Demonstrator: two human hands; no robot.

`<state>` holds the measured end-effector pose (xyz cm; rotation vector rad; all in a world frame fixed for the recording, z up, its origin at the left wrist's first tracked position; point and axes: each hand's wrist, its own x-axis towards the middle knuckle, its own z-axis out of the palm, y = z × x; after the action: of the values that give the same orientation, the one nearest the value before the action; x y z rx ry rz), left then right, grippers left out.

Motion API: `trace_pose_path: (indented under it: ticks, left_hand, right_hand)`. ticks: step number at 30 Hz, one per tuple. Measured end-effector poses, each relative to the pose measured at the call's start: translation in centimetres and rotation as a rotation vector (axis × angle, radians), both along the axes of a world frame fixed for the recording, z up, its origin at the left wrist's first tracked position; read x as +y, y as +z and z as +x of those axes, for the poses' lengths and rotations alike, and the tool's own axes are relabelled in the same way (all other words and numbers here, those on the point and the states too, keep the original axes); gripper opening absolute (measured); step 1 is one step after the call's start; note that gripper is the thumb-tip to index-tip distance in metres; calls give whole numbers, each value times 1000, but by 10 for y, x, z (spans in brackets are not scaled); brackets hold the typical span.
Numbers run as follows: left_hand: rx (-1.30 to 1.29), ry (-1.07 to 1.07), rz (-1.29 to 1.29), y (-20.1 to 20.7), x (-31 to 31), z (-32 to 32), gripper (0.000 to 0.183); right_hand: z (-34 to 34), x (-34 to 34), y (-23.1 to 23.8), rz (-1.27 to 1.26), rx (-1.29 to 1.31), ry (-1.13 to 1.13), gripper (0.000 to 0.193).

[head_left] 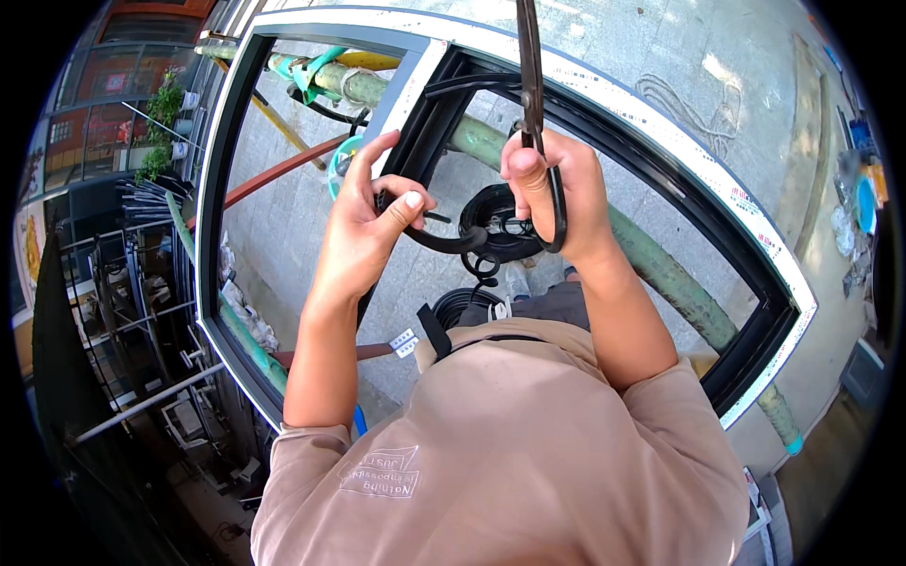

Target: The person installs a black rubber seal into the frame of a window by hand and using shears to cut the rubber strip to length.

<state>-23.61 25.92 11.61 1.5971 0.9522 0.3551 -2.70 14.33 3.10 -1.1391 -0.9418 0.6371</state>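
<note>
A pair of dark metal scissors [531,71] is in my right hand [571,193], its black handle loop round the fingers. The long blades point away from me and look nearly closed. Pinched in my left hand [361,217] is the end of a black rubber sealing strip [444,242], which curves down between my hands. Coils of the same black strip [497,215] hang or lie below. Both hands are above a large dark window frame [651,174] edged with white protective film, and a length of black strip [477,85] runs at its inner far corner.
Greenish pipes [632,250] pass beneath the frame, and a red-brown bar [283,179] crosses at left. Another coil [462,309] is near my legs. Metal profiles and racks [142,311] crowd the left side. A rope [698,108] lies on the paving beyond the frame.
</note>
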Motion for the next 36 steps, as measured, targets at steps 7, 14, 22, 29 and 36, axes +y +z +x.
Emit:
trace_pose_path:
  ticks: [7, 14, 22, 29, 36]
  left_hand:
    - [-9, 39, -236, -35, -35, -31, 37]
    - [-3, 52, -175, -18, -33, -54, 30]
    - [-58, 92, 28, 3, -4, -62, 32]
    - [-27, 4, -72, -7, 0, -14, 31]
    - [-221, 146, -378, -53, -9, 76, 56]
  right_hand:
    - [33, -12, -15, -134, 108, -111, 74]
    - [29, -16, -23, -240, 13, -99, 80]
    - [32, -15, -20, -259, -20, -100, 79]
    - [26, -10, -29, -94, -146, -158, 70]
    - [32, -17, 13, 18, -122, -258, 81]
